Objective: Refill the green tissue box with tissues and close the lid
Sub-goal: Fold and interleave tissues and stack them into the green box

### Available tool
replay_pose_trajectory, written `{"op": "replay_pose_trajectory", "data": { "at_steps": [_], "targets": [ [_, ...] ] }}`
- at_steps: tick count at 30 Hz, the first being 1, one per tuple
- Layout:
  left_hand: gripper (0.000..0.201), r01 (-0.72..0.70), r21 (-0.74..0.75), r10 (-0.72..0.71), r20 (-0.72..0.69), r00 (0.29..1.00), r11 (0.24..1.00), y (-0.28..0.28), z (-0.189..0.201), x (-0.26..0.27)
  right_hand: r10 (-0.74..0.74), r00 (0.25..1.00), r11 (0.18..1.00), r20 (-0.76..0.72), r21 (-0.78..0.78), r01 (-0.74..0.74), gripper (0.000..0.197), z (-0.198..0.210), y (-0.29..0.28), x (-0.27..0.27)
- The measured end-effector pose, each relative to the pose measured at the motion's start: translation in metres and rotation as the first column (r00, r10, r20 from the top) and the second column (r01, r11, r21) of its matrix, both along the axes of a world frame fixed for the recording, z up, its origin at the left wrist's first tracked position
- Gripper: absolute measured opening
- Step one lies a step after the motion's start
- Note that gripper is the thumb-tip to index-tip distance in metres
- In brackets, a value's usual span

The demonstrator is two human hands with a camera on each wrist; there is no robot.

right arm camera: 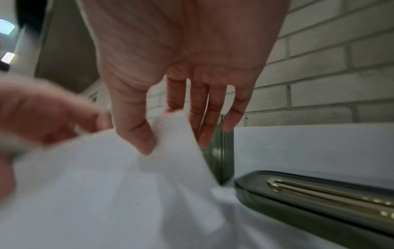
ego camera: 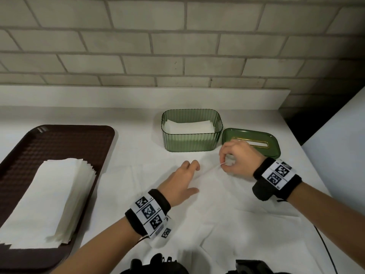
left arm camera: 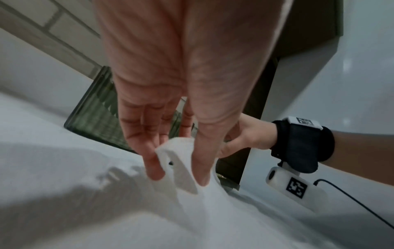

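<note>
Both hands pinch one tissue edge, right hand and left hand. Risk: thin sheet could tear if pulled apart; green box at 12 o'clock, lid off.

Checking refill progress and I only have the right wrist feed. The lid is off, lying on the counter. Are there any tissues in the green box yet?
Observer: Yes. The head view shows folded tissues inside the green tissue box, below its rim.
Operator: Any supply left?
Observer: A tissue stack lies on the brown tray, left of the box.
Operator: The left hand is a blur here. Is it holding the sheet?
Observer: The left wrist view shows the left hand pinching a raised fold of the loose sheet between thumb and fingers.
</note>
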State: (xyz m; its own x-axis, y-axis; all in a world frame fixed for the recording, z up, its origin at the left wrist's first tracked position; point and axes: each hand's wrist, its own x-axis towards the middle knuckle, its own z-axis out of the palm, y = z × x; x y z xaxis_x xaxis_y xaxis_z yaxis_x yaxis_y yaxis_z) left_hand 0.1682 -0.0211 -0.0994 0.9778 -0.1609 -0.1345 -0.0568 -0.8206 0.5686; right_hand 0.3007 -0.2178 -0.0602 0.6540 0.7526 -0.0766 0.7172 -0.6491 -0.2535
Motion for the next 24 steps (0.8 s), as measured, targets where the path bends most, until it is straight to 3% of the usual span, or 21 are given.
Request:
{"op": "replay_pose_trajectory", "data": {
  "at_steps": [5,8,13,16,19,22,24],
  "targets": [
    [0.02,-0.012,0.035,0.006,0.17,0.985,0.999,0.026,0.032,0.009,0.001,0.975,0.928,-0.22,0.363,0.081,0.009,0.045,0.01,0.006],
    [0.009,-0.085,-0.119,0.113,0.251,0.961,0.989,0.046,0.059,0.026,0.001,0.931,0.775,-0.365,0.589,0.231,0.013,0.063,0.022,0.018],
    [0.017,-0.254,-0.465,0.416,0.287,0.863,0.848,0.089,0.088,0.068,-0.062,0.899,0.62,-0.433,0.689,0.375,0.036,0.065,0.043,0.053],
    [0.017,-0.278,-0.482,0.456,0.305,0.836,0.831,0.104,0.099,0.092,-0.21,0.913,0.58,-0.35,0.707,0.405,0.041,0.062,0.059,0.069],
    [0.01,-0.36,-0.305,0.456,0.353,0.817,0.882,0.109,0.106,0.115,-0.295,0.925,0.609,-0.239,0.699,0.375,0.028,0.059,0.077,0.081],
    [0.014,-0.359,-0.058,0.362,0.249,0.898,0.932,0.107,0.108,0.132,-0.296,0.944,0.749,-0.146,0.578,0.325,0.005,0.055,0.085,0.089],
    [0.026,-0.285,0.098,0.27,0.145,0.952,0.953,0.104,0.104,0.139,-0.285,0.956,0.848,-0.071,0.446,0.286,0.006,0.051,0.087,0.092]
  ]
}}
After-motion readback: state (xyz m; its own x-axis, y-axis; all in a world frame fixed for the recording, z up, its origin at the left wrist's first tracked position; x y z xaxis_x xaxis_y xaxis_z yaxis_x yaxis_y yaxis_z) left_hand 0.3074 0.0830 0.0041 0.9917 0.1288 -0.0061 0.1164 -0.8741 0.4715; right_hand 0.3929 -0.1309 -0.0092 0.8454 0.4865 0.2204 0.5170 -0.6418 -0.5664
